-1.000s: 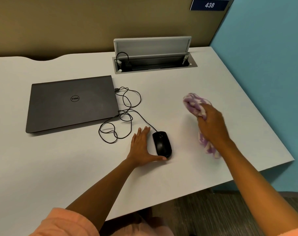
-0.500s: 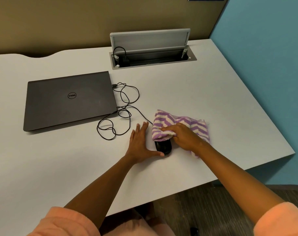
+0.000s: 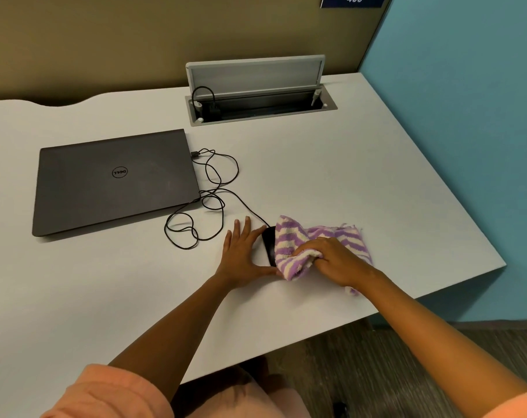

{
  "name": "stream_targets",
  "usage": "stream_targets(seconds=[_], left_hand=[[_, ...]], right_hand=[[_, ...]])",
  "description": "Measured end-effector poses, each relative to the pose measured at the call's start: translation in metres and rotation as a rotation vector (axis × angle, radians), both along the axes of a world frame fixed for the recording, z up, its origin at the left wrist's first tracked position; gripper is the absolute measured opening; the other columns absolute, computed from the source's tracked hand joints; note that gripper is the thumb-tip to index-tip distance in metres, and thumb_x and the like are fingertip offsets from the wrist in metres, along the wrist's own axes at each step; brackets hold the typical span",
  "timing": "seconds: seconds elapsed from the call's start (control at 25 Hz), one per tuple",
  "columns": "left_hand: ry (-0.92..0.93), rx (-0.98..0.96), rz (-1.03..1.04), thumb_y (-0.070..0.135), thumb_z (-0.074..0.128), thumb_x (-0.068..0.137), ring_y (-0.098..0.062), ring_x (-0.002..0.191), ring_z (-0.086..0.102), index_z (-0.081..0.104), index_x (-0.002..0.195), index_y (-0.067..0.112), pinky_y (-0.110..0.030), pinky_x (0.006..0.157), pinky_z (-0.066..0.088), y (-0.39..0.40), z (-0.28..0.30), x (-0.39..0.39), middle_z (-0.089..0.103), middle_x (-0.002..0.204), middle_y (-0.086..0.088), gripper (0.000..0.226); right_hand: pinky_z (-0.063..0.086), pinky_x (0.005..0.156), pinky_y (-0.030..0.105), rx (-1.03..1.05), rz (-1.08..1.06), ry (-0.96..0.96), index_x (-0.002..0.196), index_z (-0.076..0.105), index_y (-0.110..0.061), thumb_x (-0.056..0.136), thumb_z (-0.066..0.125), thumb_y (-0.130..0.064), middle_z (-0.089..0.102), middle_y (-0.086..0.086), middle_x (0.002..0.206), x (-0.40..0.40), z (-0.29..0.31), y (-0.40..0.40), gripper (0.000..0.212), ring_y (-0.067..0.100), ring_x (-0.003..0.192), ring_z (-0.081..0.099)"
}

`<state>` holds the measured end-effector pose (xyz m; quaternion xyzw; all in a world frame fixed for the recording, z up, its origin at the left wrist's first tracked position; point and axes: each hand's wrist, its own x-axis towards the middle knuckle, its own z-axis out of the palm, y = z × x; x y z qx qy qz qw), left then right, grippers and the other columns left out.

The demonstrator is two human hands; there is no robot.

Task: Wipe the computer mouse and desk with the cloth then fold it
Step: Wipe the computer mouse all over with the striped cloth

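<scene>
White desk point(image 3: 346, 164) — right hand point(image 3: 336, 260) presses cloth point(image 3: 298, 245) on mouse point(image 3: 268, 245).

The person wears a peach-orange top with short sleeves: the left sleeve point(image 3: 111, 393) bunches in soft folds at near left, and the right sleeve point(image 3: 521, 405) shows only as a sliver at the near right corner. Both forearms are bare, with no watch or rings visible. Pale pinkish fabric point(image 3: 244, 396) below the desk edge may be trousers.
</scene>
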<state>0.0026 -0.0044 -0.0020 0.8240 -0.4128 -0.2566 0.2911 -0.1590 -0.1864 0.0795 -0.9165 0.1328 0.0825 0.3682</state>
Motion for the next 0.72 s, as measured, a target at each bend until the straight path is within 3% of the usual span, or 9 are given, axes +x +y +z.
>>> stream_targets(seconds=[0.08, 0.16, 0.24, 0.32, 0.4, 0.52, 0.6, 0.72], left_hand=[[0.031, -0.023, 0.017, 0.076, 0.072, 0.061, -0.018, 0.151, -0.020, 0.023, 0.153, 0.040, -0.033, 0.117, -0.015, 0.000, 0.001, 0.000, -0.006, 0.167, 0.000, 0.110], [0.051, -0.034, 0.037, 0.076, 0.072, 0.062, -0.017, 0.151, -0.018, 0.024, 0.152, 0.043, -0.032, 0.117, -0.015, 0.000, 0.001, 0.000, -0.004, 0.167, 0.000, 0.107], [0.041, -0.039, 0.060, 0.079, 0.071, 0.060, -0.016, 0.152, -0.017, 0.025, 0.152, 0.043, -0.031, 0.117, -0.014, -0.001, 0.001, -0.001, -0.002, 0.167, 0.001, 0.109], [0.030, -0.034, 0.088, 0.084, 0.068, 0.055, -0.015, 0.152, -0.016, 0.025, 0.153, 0.041, -0.032, 0.119, -0.013, -0.001, 0.001, -0.003, -0.001, 0.167, 0.004, 0.115], [0.023, -0.023, 0.104, 0.089, 0.064, 0.052, -0.013, 0.151, -0.016, 0.022, 0.153, 0.039, -0.033, 0.120, -0.012, 0.000, -0.001, -0.005, -0.001, 0.167, 0.006, 0.120], [-0.002, -0.005, 0.098, 0.093, 0.060, 0.050, -0.012, 0.151, -0.016, 0.020, 0.153, 0.040, -0.033, 0.120, -0.012, -0.003, -0.001, -0.006, -0.002, 0.167, 0.008, 0.123], [-0.021, 0.005, 0.099, 0.095, 0.058, 0.049, -0.012, 0.151, -0.016, 0.017, 0.154, 0.040, -0.031, 0.120, -0.012, -0.003, -0.001, -0.007, -0.002, 0.167, 0.008, 0.126], [-0.038, 0.017, 0.090, 0.100, 0.050, 0.047, -0.010, 0.150, -0.019, -0.001, 0.157, 0.034, -0.028, 0.118, -0.015, -0.004, -0.001, -0.008, -0.006, 0.166, 0.009, 0.138]], right_hand=[[0.050, 0.088, 0.019, 0.012, 0.009, 0.097, 0.097, 0.072, -0.025, 0.096, 0.043, -0.006, 0.071, -0.009, 0.104, -0.017, 0.000, -0.004, 0.035, 0.004, 0.098, 0.063], [0.049, 0.086, 0.015, 0.105, -0.092, 0.118, 0.092, 0.070, -0.030, 0.097, 0.045, -0.006, 0.070, -0.012, 0.099, -0.029, 0.006, -0.008, 0.036, 0.002, 0.097, 0.063], [0.046, 0.075, 0.003, 0.178, -0.333, -0.006, 0.088, 0.069, -0.036, 0.093, 0.049, -0.002, 0.068, -0.019, 0.092, -0.028, 0.019, -0.020, 0.040, 0.003, 0.091, 0.064], [0.046, 0.067, 0.001, 0.161, -0.568, -0.188, 0.084, 0.068, -0.043, 0.087, 0.052, -0.006, 0.067, -0.024, 0.086, -0.014, 0.031, -0.033, 0.041, -0.001, 0.084, 0.064], [0.044, 0.073, 0.000, 0.106, -0.637, -0.342, 0.089, 0.068, -0.049, 0.086, 0.053, -0.022, 0.067, -0.031, 0.089, 0.007, 0.042, -0.036, 0.031, -0.010, 0.089, 0.063], [0.041, 0.098, 0.012, -0.020, -0.393, -0.405, 0.106, 0.071, -0.037, 0.085, 0.053, -0.011, 0.069, -0.020, 0.116, 0.043, 0.039, -0.022, 0.038, 0.000, 0.116, 0.060], [0.042, 0.104, 0.024, -0.166, -0.168, -0.216, 0.117, 0.067, -0.033, 0.085, 0.046, -0.009, 0.065, -0.007, 0.127, 0.066, 0.025, -0.004, 0.044, 0.014, 0.121, 0.058], [0.048, 0.100, 0.038, -0.334, -0.044, 0.087, 0.137, 0.051, -0.030, 0.093, 0.048, -0.011, 0.057, 0.003, 0.138, 0.082, -0.006, 0.026, 0.047, 0.026, 0.120, 0.056]])
